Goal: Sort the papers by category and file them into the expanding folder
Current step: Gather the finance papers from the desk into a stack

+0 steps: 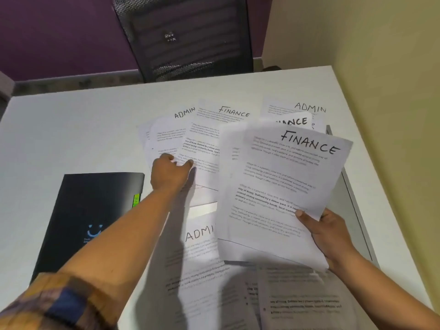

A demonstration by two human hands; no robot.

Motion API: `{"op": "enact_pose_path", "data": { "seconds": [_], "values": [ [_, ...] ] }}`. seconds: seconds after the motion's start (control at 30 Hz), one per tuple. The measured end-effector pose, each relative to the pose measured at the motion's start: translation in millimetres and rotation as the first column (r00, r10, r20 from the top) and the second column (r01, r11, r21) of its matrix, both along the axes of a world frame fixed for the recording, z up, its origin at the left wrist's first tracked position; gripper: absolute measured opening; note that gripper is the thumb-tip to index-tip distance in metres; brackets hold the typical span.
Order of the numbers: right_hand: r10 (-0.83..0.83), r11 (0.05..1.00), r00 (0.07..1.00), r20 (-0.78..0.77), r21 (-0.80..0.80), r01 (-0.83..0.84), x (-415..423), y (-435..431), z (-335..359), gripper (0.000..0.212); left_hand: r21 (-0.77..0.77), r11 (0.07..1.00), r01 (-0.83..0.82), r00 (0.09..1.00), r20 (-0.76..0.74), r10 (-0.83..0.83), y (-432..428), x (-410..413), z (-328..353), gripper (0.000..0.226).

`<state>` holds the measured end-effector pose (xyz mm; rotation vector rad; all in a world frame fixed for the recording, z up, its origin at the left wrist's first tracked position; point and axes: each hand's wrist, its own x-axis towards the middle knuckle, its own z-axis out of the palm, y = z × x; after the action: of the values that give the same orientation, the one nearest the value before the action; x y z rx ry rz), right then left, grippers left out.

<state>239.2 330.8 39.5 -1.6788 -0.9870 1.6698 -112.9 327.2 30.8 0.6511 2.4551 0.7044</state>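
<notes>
A white counter (71, 129) stands against a pale yellow wall on the right, with a purple wall and a black mesh chair (185, 36) behind its far edge. Near the left edge lies a closed black expanding folder (90, 217), flat on the counter, with a small green tab on its right side.

Many printed papers are spread over the middle and the right part of the counter, overlapping each other. Some have a word handwritten at the top: a sheet marked ADMIN (183, 113) and a sheet marked FINANCE (233, 111) lie toward the far edge, another ADMIN sheet (309, 107) lies near the far right corner, and one more ADMIN sheet (200, 234) lies nearer to the person, partly under other pages.

The left hand (170, 172) reaches forward, with the fingertips pressing on the loose papers (166, 139) in the middle; it is closed around nothing, only touching the top sheet. The forearm is bare, with a patterned sleeve (59, 303) at the near left corner.

The right hand (326, 232) grips a small stack of papers (281, 182) at its lower right corner, thumb on top, and holds it tilted above the counter. The top sheet of this stack is marked FINANCE.
</notes>
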Motion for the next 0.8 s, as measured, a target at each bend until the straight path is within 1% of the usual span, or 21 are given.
{"op": "enact_pose_path", "data": {
  "seconds": [0.1, 0.17, 0.23, 0.37, 0.43, 0.47, 0.53, 0.6, 0.63, 0.7, 0.73, 0.8],
  "values": [
    [-0.021, 1.0, 0.999, 0.027, 0.006, 0.02, 0.5, 5.6, -4.6, 0.022, -0.156, 0.986, 0.053, 0.997, -0.045, -0.06, 12.6, -9.2, -15.9, 0.083],
    [-0.028, 1.0, 0.999, 0.028, 0.0, 0.028, 1.2, 7.3, -6.7, 0.022, -0.26, 0.96, 0.103, 0.988, -0.089, -0.13, 18.4, -10.4, -21.8, 0.087],
    [-0.032, 0.999, 0.999, 0.024, 0.0, 0.032, 0.7, 7.5, -8.7, 0.025, -0.273, 0.953, 0.129, 0.984, -0.08, -0.156, 23.8, -12.0, -25.0, 0.087],
    [-0.029, 1.0, 0.999, 0.046, -0.006, 0.029, 1.3, 9.1, -13.3, 0.026, -0.195, 0.979, 0.057, 0.994, 0.101, -0.038, 31.2, -16.8, -25.7, 0.084],
    [-0.027, 1.0, 0.998, 0.052, -0.009, 0.028, 2.2, 8.8, -16.0, 0.025, -0.19, 0.981, 0.035, 0.99, 0.14, -0.008, 34.8, -19.8, -24.7, 0.081],
    [-0.026, 1.0, 0.998, 0.055, -0.007, 0.026, 2.7, 8.6, -17.3, 0.023, -0.175, 0.985, 0.013, 0.988, 0.154, 0.014, 36.9, -20.8, -23.5, 0.075],
    [-0.026, 1.0, 0.998, 0.052, -0.007, 0.026, 3.0, 8.1, -19.3, 0.02, -0.097, 0.993, -0.068, 0.963, 0.254, 0.091, 40.5, -19.9, -15.5, 0.05],
    [-0.019, 1.0, 0.999, 0.051, -0.012, 0.019, 3.8, 7.1, -20.4, 0.021, -0.05, 0.993, -0.105, 0.931, 0.346, 0.116, 41.9, -19.2, -6.1, 0.027],
    [-0.013, 1.0, 0.998, 0.054, -0.014, 0.014, 4.7, 6.7, -19.9, 0.022, -0.033, 0.995, -0.093, 0.93, 0.355, 0.099, 40.8, -20.0, -1.0, 0.023],
    [-0.01, 1.0, 0.999, 0.043, -0.019, 0.01, 7.0, 5.7, -17.5, 0.024, 0.064, 0.995, -0.076, 0.944, 0.325, 0.051, 33.3, -27.0, 11.4, 0.027],
    [-0.012, 1.0, 0.999, 0.032, -0.027, 0.013, 8.1, 4.8, -16.2, 0.023, 0.143, 0.985, -0.093, 0.947, 0.319, 0.043, 27.3, -31.3, 17.6, 0.03],
    [-0.023, 0.999, 1.0, 0.017, -0.033, 0.023, 12.0, 1.1, -12.8, 0.022, 0.268, 0.948, -0.172, 0.934, 0.35, 0.07, 10.9, -37.8, 34.0, 0.026]
  ]
}}
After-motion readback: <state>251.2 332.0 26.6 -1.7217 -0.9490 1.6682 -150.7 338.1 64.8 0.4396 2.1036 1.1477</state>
